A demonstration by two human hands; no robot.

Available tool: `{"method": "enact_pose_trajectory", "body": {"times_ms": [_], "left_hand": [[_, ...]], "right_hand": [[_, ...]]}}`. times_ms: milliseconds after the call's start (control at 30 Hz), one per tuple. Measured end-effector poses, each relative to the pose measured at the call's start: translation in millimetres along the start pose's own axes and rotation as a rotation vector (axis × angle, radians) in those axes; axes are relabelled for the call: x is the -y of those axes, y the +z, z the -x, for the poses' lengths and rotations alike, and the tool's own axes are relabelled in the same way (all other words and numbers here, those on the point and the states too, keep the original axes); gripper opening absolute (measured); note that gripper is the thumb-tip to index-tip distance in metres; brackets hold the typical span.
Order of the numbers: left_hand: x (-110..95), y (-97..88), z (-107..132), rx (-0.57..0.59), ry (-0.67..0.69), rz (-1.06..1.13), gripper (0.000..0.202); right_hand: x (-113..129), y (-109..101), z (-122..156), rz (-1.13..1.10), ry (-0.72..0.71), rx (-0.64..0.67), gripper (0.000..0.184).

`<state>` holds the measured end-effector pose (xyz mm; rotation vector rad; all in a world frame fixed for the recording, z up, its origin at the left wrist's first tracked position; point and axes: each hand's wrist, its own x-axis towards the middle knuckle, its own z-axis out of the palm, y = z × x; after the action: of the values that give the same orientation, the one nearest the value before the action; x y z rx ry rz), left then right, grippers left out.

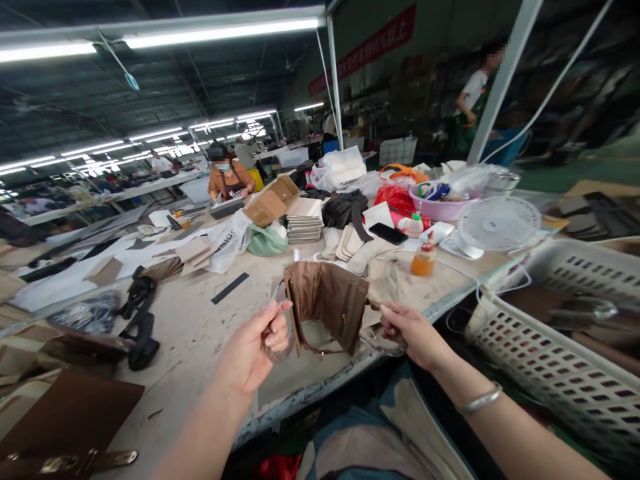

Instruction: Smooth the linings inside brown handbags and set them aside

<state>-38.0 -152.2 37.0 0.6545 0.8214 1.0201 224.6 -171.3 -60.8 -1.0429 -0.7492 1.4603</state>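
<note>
A brown bag (327,300) stands on the worktable in front of me, its mouth gaping and the brown lining showing. Along its near side runs a thin brown strap with small metal fittings. My left hand (263,340) is closed in a pinch at the bag's left edge; what lies between the fingers is hidden. On the other side, my right hand (407,330) is closed on a narrow brown piece at the bag's right edge. Clear, shiny material shows beside both hands, too blurred to name.
A dark strip (230,288) and black straps (140,320) lie to the left, near a brown flap (65,420) with metal fittings. Beyond the bag are a phone (388,233), an orange bottle (423,260) and a white fan (500,223). A white crate (555,353) stands right. Co-workers are farther off.
</note>
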Motion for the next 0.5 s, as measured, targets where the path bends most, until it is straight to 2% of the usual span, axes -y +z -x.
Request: {"method": "enact_pose_trajectory", "body": {"times_ms": [100, 167, 200, 300, 333, 400, 500], "left_hand": [[-6, 23.9, -1, 0.033, 0.001, 0.0, 0.018], [-3, 43.9, -1, 0.057, 0.003, -0.013, 0.017], [2, 54.2, 0, 0.059, 0.001, -0.029, 0.017], [24, 81.2, -2, 0.024, -0.036, -0.131, 0.021], [31, 88.6, -5, 0.024, -0.06, -0.171, 0.024], [41, 102.5, -14, 0.127, -0.105, -0.253, 0.032], [36, 126.0, -26, 0.417, -0.108, -0.436, 0.042]], "right_hand": [[21, 12, -3, -0.108, -0.043, 0.076, 0.03], [33, 20, 7, -0.143, -0.122, 0.161, 0.032], [36, 24, 15, -0.144, -0.164, 0.206, 0.05], [33, 38, 35, -0.092, -0.289, 0.394, 0.121], [30, 41, 38, -0.054, -0.345, 0.431, 0.132], [25, 40, 38, 0.018, -0.467, 0.319, 0.132], [36, 22, 45, -0.034, -0.547, 0.026, 0.1]]}}
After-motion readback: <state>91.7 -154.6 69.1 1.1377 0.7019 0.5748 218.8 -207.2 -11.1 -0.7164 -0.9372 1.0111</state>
